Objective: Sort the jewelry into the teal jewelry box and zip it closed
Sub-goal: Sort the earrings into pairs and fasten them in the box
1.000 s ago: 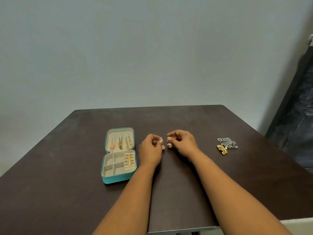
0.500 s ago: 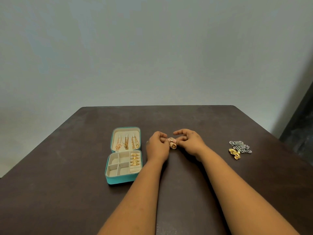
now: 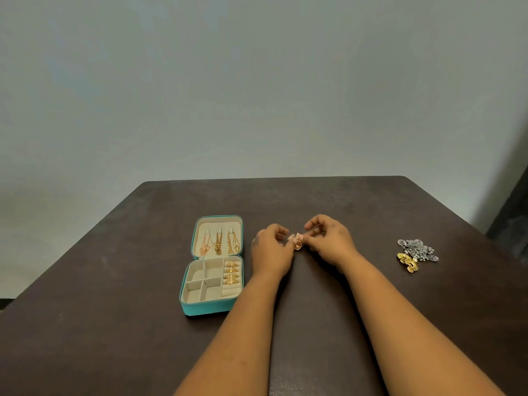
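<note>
The teal jewelry box (image 3: 200,307) lies open on the dark table, left of my hands. Three gold chains (image 3: 218,243) hang in its lid, and several gold rings (image 3: 231,272) fill the roll slots at its right. My left hand (image 3: 271,252) and my right hand (image 3: 330,242) meet just right of the box. Together their fingertips pinch a small gold earring (image 3: 297,243) slightly above the table. A pile of silver jewelry (image 3: 417,248) and gold earrings (image 3: 409,262) lies far to the right.
The dark brown table (image 3: 114,324) reaches a plain pale wall at its far edge. A dark object (image 3: 511,218) stands beyond the right edge. The box's left compartments (image 3: 200,281) hold nothing.
My hands came together on the gold earring, which now hangs between the fingertips. The view has shifted, so box and jewelry pile appear further right.
</note>
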